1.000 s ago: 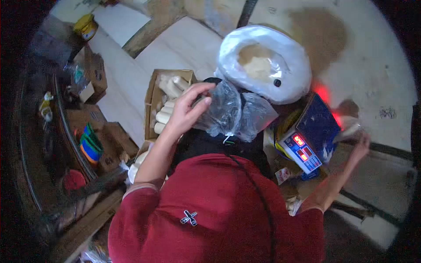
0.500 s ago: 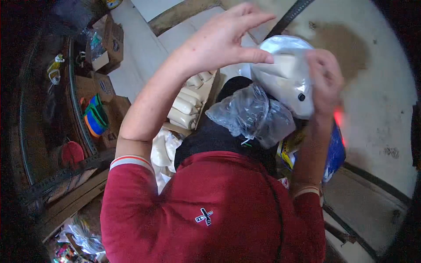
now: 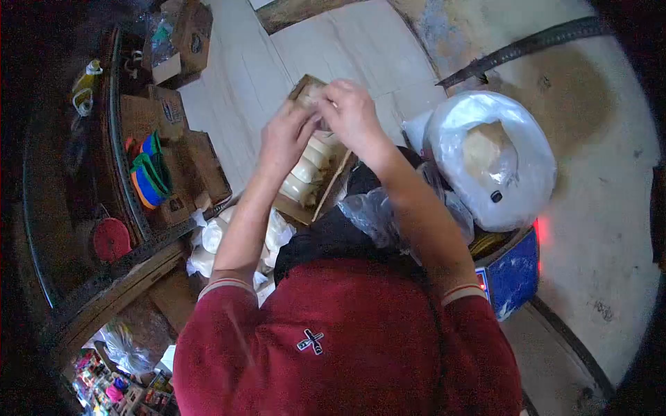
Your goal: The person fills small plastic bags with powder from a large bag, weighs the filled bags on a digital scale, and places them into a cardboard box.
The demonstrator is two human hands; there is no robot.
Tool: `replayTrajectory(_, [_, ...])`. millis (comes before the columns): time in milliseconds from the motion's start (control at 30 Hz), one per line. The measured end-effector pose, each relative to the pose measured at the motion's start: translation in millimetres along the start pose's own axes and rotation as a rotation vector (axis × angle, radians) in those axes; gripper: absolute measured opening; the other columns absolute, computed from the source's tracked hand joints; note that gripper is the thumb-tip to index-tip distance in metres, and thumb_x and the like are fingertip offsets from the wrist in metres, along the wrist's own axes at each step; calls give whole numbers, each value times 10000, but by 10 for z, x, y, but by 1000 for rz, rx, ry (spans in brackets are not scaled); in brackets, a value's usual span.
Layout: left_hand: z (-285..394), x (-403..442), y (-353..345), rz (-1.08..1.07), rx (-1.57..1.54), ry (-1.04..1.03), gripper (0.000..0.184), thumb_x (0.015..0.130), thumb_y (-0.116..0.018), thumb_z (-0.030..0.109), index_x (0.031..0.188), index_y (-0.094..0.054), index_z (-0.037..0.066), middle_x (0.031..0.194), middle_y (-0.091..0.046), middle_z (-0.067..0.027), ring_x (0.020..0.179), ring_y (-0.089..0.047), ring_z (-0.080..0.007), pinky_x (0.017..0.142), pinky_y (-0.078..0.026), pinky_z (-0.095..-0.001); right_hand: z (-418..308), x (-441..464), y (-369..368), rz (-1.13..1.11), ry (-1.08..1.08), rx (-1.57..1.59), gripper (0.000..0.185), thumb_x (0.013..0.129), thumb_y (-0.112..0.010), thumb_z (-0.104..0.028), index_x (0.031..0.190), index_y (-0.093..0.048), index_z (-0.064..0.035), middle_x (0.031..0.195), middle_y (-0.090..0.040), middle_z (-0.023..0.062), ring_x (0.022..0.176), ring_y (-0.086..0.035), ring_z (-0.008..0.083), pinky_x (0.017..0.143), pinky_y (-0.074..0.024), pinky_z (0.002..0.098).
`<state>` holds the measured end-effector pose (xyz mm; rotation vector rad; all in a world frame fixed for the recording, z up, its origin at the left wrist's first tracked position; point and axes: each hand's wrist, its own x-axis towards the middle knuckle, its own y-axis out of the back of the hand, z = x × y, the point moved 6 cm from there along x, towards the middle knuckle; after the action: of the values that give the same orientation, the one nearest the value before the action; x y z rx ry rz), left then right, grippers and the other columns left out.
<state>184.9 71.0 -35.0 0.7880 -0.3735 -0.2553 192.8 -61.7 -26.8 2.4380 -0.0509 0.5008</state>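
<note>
Floor (image 3: pixel 340 41) of pale tile carries a box (image 3: pixel 334 185) just past the lap. Beyond the box's right edge, a sack (image 3: pixel 444 149) gapes open with pale powder (image 3: pixel 483 149) inside, so plenty of that looks left. Outside the box's near edge, white packs (image 3: pixel 211 239) lie heaped beside the left forearm. By the right sleeve is a blue scale (image 3: pixel 517 267), partly hidden. Clear bags (image 3: pixel 368 215) lie crumpled across the lap, apparently unused. Over the box's far end, the left hand (image 3: pixel 281 139) and right hand (image 3: pixel 350 114) meet, fingers curled and fingertips close together; blur hides whether they pinch anything. Filled packets (image 3: pixel 305 171) lie side by side toward the box's near edge, which I judge the finished part; the full count is hidden by the hands. Smallest is a pale scrap (image 3: pixel 311 96) under the fingertips, at the box's far edge, too blurred to tell whether held
</note>
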Motion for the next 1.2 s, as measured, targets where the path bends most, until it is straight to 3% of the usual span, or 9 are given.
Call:
replayTrajectory(233, [-961,-142,-789,19,-206,115,156,821,-566,116,917,-640,18,891,-611,-140,837,-594,-288,724,-468,-351,441,-415,189,-105,-14,16,318,789,-609,-145,1084,-593,-28,1055,-589,175,1001,-545,318,862,-432,385])
replayTrajectory(433, [-1993,-102,-1301,-8,-264,277,176,840,-531,142,883,-658,27,847,-628,-146,807,-599,-291,744,-471,-351,653,-1061,1021,-126,-464,81,293,827,-579,-51,1112,-565,14,1014,-594,116,946,-564,193,832,-431,279])
replayTrajectory(600, [-2971,-76,-1763,-3,-408,750,225,845,-528,215,875,-670,42,793,-646,-138,783,-616,-281,756,-471,-364,642,-1308,1217,-92,-571,128,263,827,-563,-34,1085,-574,12,987,-596,111,918,-567,190,825,-430,281])
replayTrajectory(667, [-3121,-93,-1833,-17,-71,808,243,841,-539,246,875,-672,45,783,-654,-134,779,-625,-264,741,-473,-371,640,-1293,1245,-45,-614,176,254,824,-559,-26,1074,-577,10,983,-598,111,915,-568,190,825,-429,281])
replayTrajectory(800, [-3112,-140,-2004,137,-54,860,278,829,-551,291,870,-672,44,841,-659,-155,820,-630,-263,720,-476,-389,648,-1209,1304,-80,-590,112,314,785,-607,-16,1098,-583,-38,1038,-596,140,964,-584,269,835,-455,328])
replayTrajectory(967, [-3172,-48,-2056,104,-48,960,281,823,-553,290,903,-664,44,881,-651,-175,835,-627,-288,730,-475,-393,536,-1138,1453,-34,-563,11,250,808,-562,-13,1056,-582,11,991,-607,124,953,-576,218,849,-426,293])
replayTrajectory(1067, [-3792,-128,-2520,85,-490,958,271,825,-551,276,908,-657,40,868,-649,-166,794,-622,-276,726,-474,-381,448,-1203,1594,-14,-540,-29,249,806,-564,-12,1053,-586,10,1003,-613,132,969,-578,218,865,-423,310])
replayTrajectory(1167, [-3628,100,-2299,-174,122,681,274,840,-544,274,930,-640,35,829,-636,-120,729,-597,-212,679,-478,-346,351,-1350,1912,63,-577,-151,238,816,-559,-28,1048,-596,6,1018,-615,130,969,-578,217,876,-420,324])
replayTrajectory(1200, [-3456,84,-2215,-100,-140,788,265,854,-534,265,964,-629,43,816,-627,-103,732,-589,-200,680,-481,-333,305,-1430,2090,145,-556,-239,231,826,-552,-41,1047,-600,6,1022,-614,127,971,-577,218,879,-419,326])
